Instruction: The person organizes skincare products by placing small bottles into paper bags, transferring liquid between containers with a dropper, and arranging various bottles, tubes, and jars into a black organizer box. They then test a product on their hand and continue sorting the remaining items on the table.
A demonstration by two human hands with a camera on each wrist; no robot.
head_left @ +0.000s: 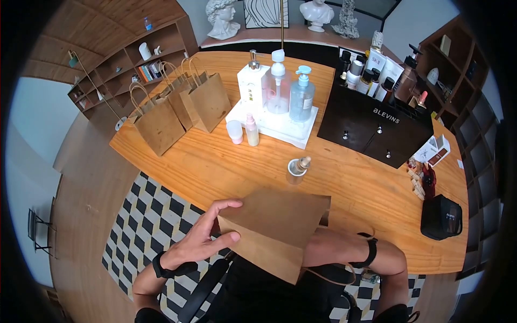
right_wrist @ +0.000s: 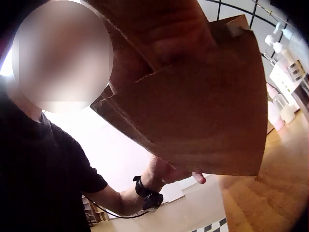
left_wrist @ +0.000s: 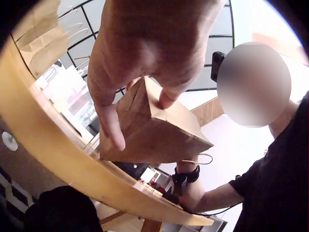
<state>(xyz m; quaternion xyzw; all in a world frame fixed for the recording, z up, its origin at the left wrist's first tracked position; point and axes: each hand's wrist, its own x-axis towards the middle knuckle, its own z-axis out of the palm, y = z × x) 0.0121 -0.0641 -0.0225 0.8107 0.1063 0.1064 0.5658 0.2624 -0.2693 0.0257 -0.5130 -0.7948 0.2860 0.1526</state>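
Note:
A brown paper bag (head_left: 274,215) lies tipped on its side in front of the person's chest, its base toward the left hand and its mouth toward the right. With fingers and thumb spread round the base end, the left hand (head_left: 207,237) grips the bag; the thumb (left_wrist: 167,99) presses on one face. The right hand (right_wrist: 169,41) reaches through the mouth into the bag, so its fingers are hidden and I cannot tell whether they hold anything. A thin twisted handle (head_left: 336,281) hangs by the right forearm. Beyond the bag stands a small dropper bottle (head_left: 297,169).
Several upright paper bags (head_left: 159,126) stand at the table's left. A white tray (head_left: 274,129) bears pump bottles, with two small bottles (head_left: 251,131) before it. At the right are a black cosmetics organizer (head_left: 371,126) and a black pouch (head_left: 441,218).

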